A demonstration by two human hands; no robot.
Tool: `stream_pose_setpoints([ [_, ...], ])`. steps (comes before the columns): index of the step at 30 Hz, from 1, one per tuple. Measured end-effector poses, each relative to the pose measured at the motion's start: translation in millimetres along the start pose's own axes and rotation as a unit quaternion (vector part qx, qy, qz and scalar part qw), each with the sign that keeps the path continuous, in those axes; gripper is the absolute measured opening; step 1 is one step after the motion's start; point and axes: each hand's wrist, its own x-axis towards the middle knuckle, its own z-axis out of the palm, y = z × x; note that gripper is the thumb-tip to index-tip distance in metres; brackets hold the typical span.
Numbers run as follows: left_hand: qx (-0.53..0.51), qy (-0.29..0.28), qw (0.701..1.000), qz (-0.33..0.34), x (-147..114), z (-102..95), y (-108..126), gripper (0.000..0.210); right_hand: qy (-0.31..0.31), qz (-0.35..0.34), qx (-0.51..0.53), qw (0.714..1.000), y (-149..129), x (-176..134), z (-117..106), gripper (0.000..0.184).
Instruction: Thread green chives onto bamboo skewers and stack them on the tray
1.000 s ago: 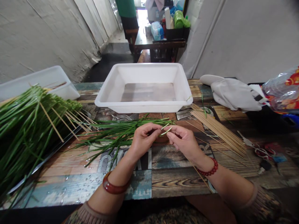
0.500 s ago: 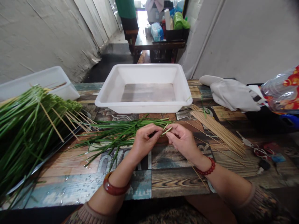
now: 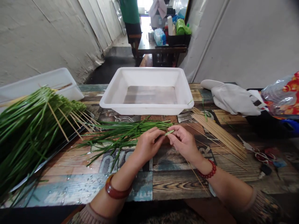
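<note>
While the right hand (image 3: 183, 141) pinched a short pale green stalk (image 3: 169, 133) between thumb and finger, the left hand's (image 3: 149, 144) fingertips met its other end, though whether they were clamped on it I could not tell; the stalk was slim and smooth, held over the middle of the table (image 3: 175, 183); long, narrow, glossy dark green leaves (image 3: 114, 133) lay loose beyond the left hand, fanning toward the left edge, where skewered greens (image 3: 25, 130) were heaped; a lone skewer (image 3: 198, 178) slanted from beneath the right hand toward the near edge; a bundle of sticks (image 3: 220, 135) lay right of centre; a white tub (image 3: 147, 110) stood by the far edge.
</note>
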Motion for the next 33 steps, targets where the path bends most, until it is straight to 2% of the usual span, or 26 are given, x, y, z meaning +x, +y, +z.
stream_pose_setpoints([
  [6, -0.003, -0.063, 0.998, 0.009, 1, -5.2, -2, 0.012, -0.019, 0.051, 0.012, 0.998, 11, 3, 0, 0.020],
  [8, -0.004, -0.026, 1.000, -0.001, 3, -10.0, -7, 0.012, -0.032, 0.064, 0.025, 0.997, 11, 4, 0, 0.022],
  [11, 0.001, 0.060, 0.998, -0.015, 7, -14.0, -19, 0.016, -0.048, 0.079, 0.044, 0.995, 7, 5, -2, 0.027],
  [13, 0.006, 0.075, 0.997, -0.007, 10, -13.1, -26, 0.017, -0.049, 0.086, 0.046, 0.994, 4, 6, -3, 0.031],
  [18, 0.080, 0.025, 0.997, 0.000, 16, -5.8, -33, 0.018, -0.047, 0.122, 0.044, 0.990, 1, 8, -3, 0.040],
  [24, 0.208, -0.028, 0.977, -0.028, 15, -3.5, -27, 0.010, -0.065, 0.145, 0.030, 0.987, 3, 10, -4, 0.042],
  [26, 0.222, -0.013, 0.975, -0.028, 15, -5.2, -26, 0.011, -0.066, 0.145, 0.025, 0.987, 3, 11, -4, 0.043],
  [28, 0.214, 0.032, 0.976, -0.017, 16, -7.8, -26, 0.013, -0.067, 0.145, 0.026, 0.987, 4, 11, -4, 0.044],
  [31, 0.144, 0.100, 0.985, 0.004, 16, -11.4, -27, 0.013, -0.059, 0.133, 0.039, 0.989, 7, 11, -5, 0.039],
  [33, 0.080, 0.102, 0.992, 0.002, 15, -11.6, -27, 0.013, -0.044, 0.106, 0.047, 0.992, 7, 10, -5, 0.035],
])
